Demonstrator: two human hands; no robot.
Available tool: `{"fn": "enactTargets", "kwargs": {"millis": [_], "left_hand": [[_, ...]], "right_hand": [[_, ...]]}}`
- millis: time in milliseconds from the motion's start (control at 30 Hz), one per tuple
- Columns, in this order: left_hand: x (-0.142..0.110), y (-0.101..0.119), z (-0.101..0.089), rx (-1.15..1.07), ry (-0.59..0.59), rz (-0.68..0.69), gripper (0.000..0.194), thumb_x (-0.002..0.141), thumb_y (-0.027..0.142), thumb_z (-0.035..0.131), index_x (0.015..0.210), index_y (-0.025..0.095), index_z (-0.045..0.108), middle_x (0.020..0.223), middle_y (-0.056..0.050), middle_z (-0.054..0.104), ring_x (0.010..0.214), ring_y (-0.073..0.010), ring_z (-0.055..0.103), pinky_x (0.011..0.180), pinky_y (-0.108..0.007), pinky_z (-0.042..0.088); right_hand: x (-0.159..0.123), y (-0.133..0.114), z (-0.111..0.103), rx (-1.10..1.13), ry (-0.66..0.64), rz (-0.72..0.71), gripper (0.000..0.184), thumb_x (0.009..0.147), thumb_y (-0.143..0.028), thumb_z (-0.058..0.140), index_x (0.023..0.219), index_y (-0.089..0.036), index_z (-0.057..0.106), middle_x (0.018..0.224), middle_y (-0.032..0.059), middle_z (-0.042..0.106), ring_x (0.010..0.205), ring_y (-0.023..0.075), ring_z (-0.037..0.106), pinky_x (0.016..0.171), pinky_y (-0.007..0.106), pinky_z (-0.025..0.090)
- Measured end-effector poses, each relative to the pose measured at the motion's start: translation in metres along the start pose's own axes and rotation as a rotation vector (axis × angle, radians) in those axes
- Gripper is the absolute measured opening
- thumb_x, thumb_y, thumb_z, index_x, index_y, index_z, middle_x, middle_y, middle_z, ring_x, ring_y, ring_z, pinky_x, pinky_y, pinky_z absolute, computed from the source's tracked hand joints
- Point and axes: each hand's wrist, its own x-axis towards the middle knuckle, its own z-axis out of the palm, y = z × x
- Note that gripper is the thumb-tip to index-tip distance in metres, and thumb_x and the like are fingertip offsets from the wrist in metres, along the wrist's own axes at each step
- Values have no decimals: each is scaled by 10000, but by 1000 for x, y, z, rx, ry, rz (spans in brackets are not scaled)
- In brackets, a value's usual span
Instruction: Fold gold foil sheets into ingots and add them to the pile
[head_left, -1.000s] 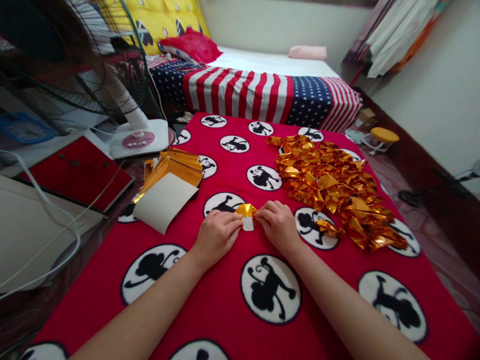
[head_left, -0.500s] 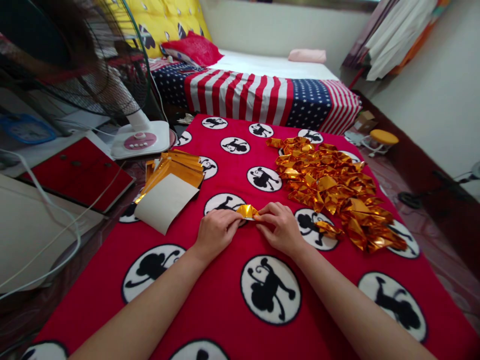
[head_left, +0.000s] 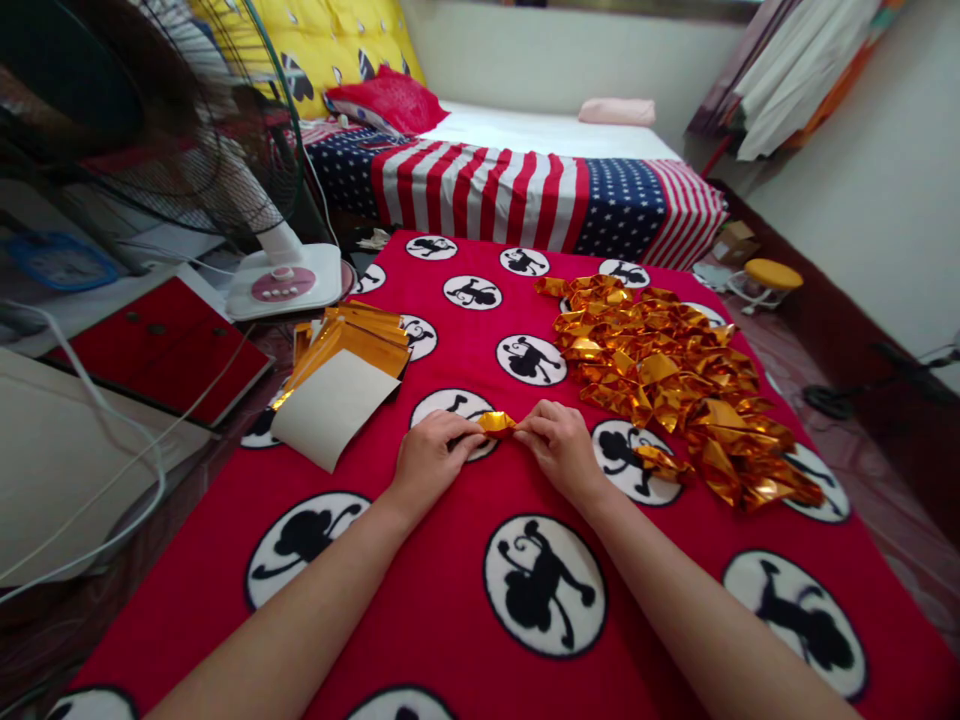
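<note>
Gold foil piece (head_left: 496, 424), one — pale flap no longer showing, so apparently folded in — sat over red cloth (head_left: 450, 560), left hand (head_left: 437, 458) and right hand (head_left: 559, 447) each pinching an end.

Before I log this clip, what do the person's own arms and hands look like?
Both forearms are bare, with no sleeves in view. The left hand and right hand are ungloved, and no rings, watches or bracelets show.
</note>
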Motion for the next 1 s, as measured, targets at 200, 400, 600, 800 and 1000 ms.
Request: {"fn": "enactTargets", "kwargs": {"millis": [200, 400, 600, 800, 1000], "left_hand": [[6, 7, 1, 141, 2, -65, 90, 866, 238, 643, 870, 210, 729, 878, -24, 744, 868, -195, 648, 783, -312, 485], [7, 13, 5, 307, 11, -81, 108, 878, 245, 603, 873, 207, 704, 875, -33, 731, 876, -207, 638, 749, -307, 460], [8, 16, 7, 402, 22, -92, 97, 875, 260, 601, 856, 223, 688, 843, -22, 709, 853, -210, 622, 706, -309, 417], [8, 18, 6, 467, 14, -124, 103, 856, 286, 634, 774, 225, 640, 793, -17, 671, 835, -217, 583, 691, -318, 389], [9, 18, 6, 493, -12, -133, 128, 881, 291, 609, 777, 218, 623, 823, -29, 666, 858, -223, 564, 721, -331, 382]], "right_hand": [[3, -7, 0, -50, -15, 65, 160, 904, -236, 635, 759, -198, 689, 817, 19, 619, 815, 168, 548, 758, 315, 335], [5, -14, 3, -110, -1, 116, 148, 887, -217, 640, 747, -187, 677, 801, 16, 613, 820, 169, 558, 766, 315, 327], [9, -18, 6, -171, 3, 149, 156, 883, -240, 628, 744, -190, 678, 794, 18, 605, 804, 169, 554, 737, 318, 307], [12, -23, 6, -248, -24, 184, 175, 883, -276, 629, 736, -194, 680, 796, 22, 612, 806, 177, 557, 734, 325, 298], [14, -28, 5, -285, -45, 222, 171, 882, -290, 626, 755, -200, 694, 809, 27, 623, 828, 181, 568, 736, 323, 300]]}}
